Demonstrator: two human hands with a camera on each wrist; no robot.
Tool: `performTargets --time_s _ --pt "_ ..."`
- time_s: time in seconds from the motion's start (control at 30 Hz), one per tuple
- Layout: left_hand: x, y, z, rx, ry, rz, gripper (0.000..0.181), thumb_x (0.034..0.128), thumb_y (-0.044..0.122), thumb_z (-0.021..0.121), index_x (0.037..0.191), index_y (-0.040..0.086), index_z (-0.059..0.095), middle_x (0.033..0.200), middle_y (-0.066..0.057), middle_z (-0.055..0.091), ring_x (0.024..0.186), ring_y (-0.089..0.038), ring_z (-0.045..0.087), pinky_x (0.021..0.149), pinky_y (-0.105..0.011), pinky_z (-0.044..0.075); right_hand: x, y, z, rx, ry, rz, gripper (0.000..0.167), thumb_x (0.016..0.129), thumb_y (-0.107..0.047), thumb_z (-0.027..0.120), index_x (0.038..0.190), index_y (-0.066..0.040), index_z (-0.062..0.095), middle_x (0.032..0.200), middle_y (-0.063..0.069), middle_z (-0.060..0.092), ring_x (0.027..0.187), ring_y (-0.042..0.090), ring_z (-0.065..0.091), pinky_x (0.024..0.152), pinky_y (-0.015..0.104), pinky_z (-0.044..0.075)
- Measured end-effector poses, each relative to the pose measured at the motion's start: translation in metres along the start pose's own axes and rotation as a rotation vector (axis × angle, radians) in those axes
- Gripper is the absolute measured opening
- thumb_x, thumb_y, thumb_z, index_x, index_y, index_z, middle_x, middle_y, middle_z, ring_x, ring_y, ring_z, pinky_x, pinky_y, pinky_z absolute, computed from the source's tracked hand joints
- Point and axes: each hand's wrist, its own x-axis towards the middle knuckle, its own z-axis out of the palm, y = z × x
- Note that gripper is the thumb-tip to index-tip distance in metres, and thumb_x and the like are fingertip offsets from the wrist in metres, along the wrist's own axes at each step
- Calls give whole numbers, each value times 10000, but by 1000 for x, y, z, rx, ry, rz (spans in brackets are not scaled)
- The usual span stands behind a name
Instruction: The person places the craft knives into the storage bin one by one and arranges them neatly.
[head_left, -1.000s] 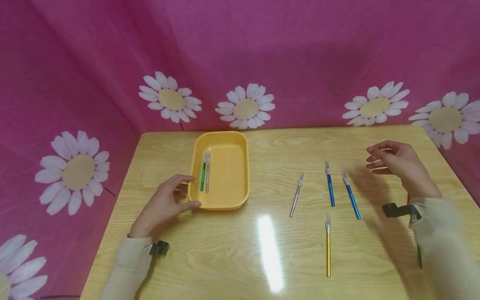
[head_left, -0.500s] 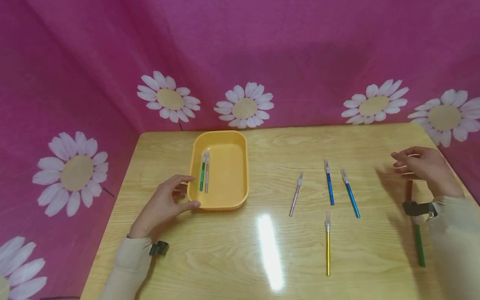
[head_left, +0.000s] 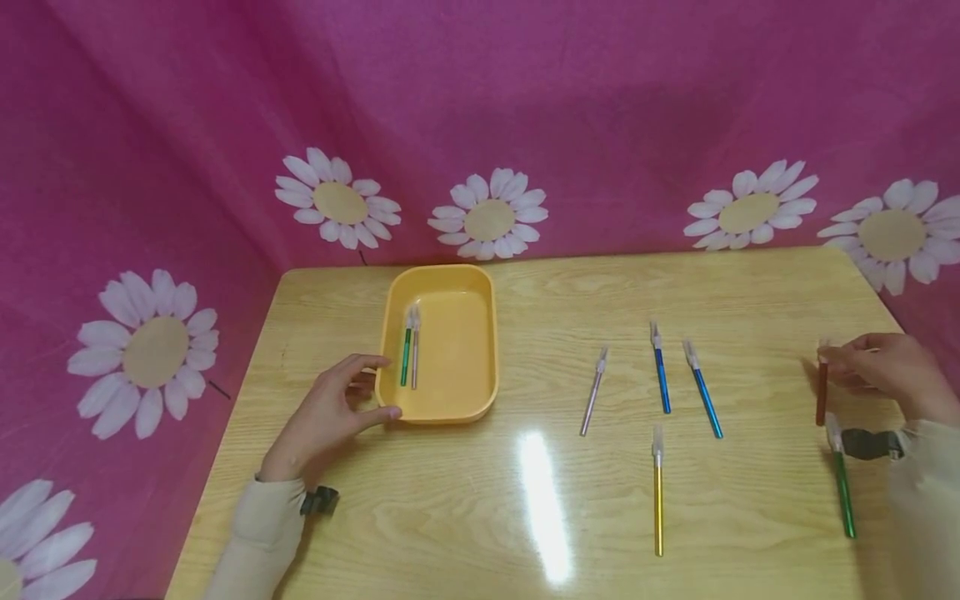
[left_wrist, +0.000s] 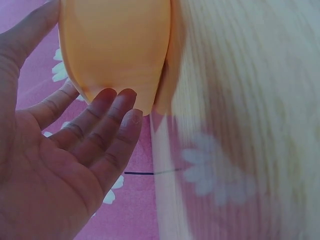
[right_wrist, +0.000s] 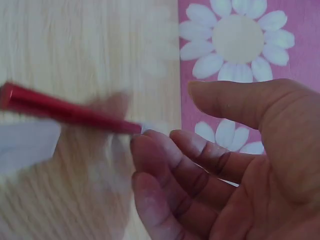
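Now that R hand (head_left: pixel 888 375) is down by red tool (head_left: pixel 822 396): fingers loosely bent at its far end, thumb apart, no grip yet; contact unclear.
Place: on table (head_left: pixel 742 517), at R fingertips, so now w/in reach.
L hand (head_left: pixel 330 408): no clench, thumb + fingers touching tray (head_left: pixel 453 358), unmoved.
Nr R wrist: green tool (head_left: pixel 843 492).

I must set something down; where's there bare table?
Bare table: in front of the yellow tray, left of the gold craft knife; also between tray and loose pink craft knife. Crowded: right edge, with the right grip, red craft knife and green craft knife.
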Motion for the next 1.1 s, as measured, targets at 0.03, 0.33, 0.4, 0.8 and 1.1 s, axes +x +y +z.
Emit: performTargets --time_s 0.03,0.33,0.4,0.8,1.1 --pt "0 0 0 -2 -2 2 742 804 402 908 1436 221 564 1363 -40 638 1158 -261 642 1058 -504 549 0 2 0 -8 -7 12 547 1045 -447 574 967 90 641 758 -59 751 660 42 670 598 277 590" --pt "0 -1 1 4 -10 4 744 809 393 905 1439 204 558 1373 -47 632 1154 -258 643 1051 -501 555 4 9 2 -96 -144 -12 566 1044 -436 591 947 106 726 832 50 772 738 65 666 651 286 601" --pt "0 0 1 7 -10 3 745 810 393 905 1439 199 557 1364 -55 634 1143 -259 641 1047 -498 554 4 10 4 -118 -132 -28 551 1037 -439 602 946 88 738 845 47 776 729 58 668 642 287 598" --pt "0 -2 2 16 -11 -1 753 803 402 907 1439 205 555 1402 -51 618 1142 -254 648 1050 -506 560 8 8 10 -204 -93 -17 430 989 -400 655 893 -15 821 800 62 812 761 -26 623 839 493 510" --pt "-1 -3 2 15 -8 10 757 804 380 911 1446 201 551 1383 -58 626 1134 -253 650 1042 -498 561 10 4 11 -195 -100 27 482 994 -454 640 892 -19 819 778 65 806 754 -8 624 842 463 477"
